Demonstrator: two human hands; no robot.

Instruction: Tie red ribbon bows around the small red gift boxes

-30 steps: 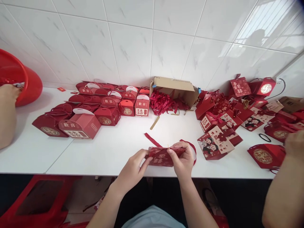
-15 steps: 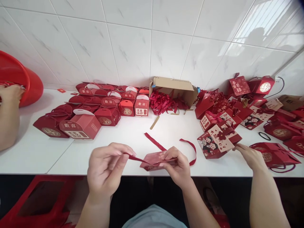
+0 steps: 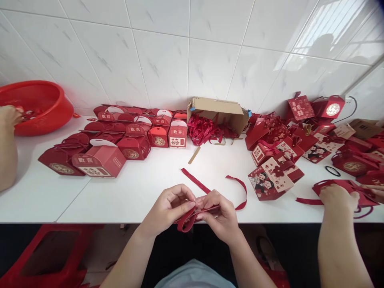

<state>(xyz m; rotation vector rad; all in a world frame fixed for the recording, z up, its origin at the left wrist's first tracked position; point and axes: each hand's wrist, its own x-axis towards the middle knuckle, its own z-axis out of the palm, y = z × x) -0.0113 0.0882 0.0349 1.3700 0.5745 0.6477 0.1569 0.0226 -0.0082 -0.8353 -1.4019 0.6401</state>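
Observation:
My left hand [image 3: 177, 208] is closed in a pinch on a dark red ribbon [image 3: 188, 225], which bends into a loop hanging over the table's front edge. Close against it, my right hand [image 3: 219, 214] grips a small flat red paper piece [image 3: 211, 209], largely hidden under the fingers. The fingertips of both hands meet over this piece, so exactly how the ribbon passes through it cannot be made out. A loose ribbon end [image 3: 193, 179] lies up and left of the hands, and a curled ribbon [image 3: 243, 188] lies to their right.
Rows of red gift boxes [image 3: 100, 160] stand at left. A cardboard box [image 3: 220, 105] spills red ribbons by the wall. More boxes [image 3: 270, 180] crowd the right, where a co-worker's hands [image 3: 339, 198] handle one. Another person's hand [image 3: 9, 118] reaches into a red basin [image 3: 45, 120].
My left hand has moved right to my right hand, and the stretched ribbon now forms a loop. The co-worker's hand at right moved onto a red box. The basin at left tilted down.

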